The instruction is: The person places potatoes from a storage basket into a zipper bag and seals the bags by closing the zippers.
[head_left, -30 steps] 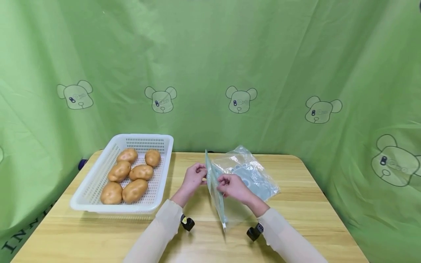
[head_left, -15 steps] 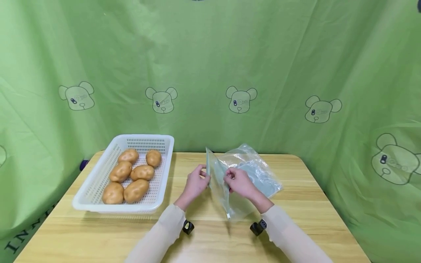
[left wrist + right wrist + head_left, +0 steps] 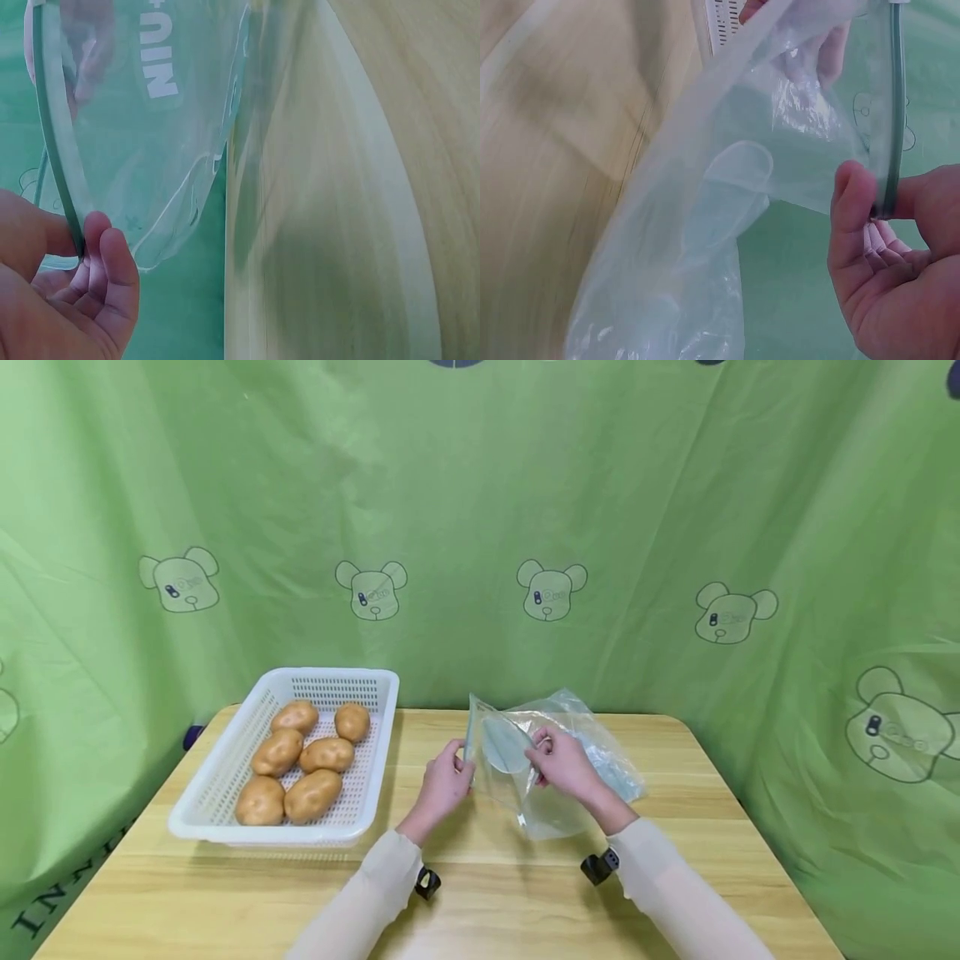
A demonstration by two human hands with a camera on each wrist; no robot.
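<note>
A clear, greenish zip bag [image 3: 502, 747] stands partly raised above the table, its mouth spread apart, its lower part trailing right on the wood. My left hand [image 3: 444, 778] pinches the left rim of the mouth between thumb and fingers. At the right rim, my right hand [image 3: 564, 764] pinches the other side. In the left wrist view the green zip strip [image 3: 56, 142] runs down into the thumb and fingers. The right wrist view has the right hand [image 3: 892, 262] gripping the strip's end, with the loose film [image 3: 675, 225] hanging beside it. A small white slider [image 3: 522, 819] sits at the near corner.
A white perforated basket [image 3: 270, 835] holding several potatoes [image 3: 312, 796] stands on the left of the wooden table [image 3: 480, 910]. Behind the table hangs a green curtain [image 3: 465, 510] printed with bear heads. Black wrist cameras [image 3: 600, 866] sit at both cuffs.
My right hand has moved right and slightly up with its side of the zip bag, so the mouth has widened. The left hand has stayed nearly in place.
</note>
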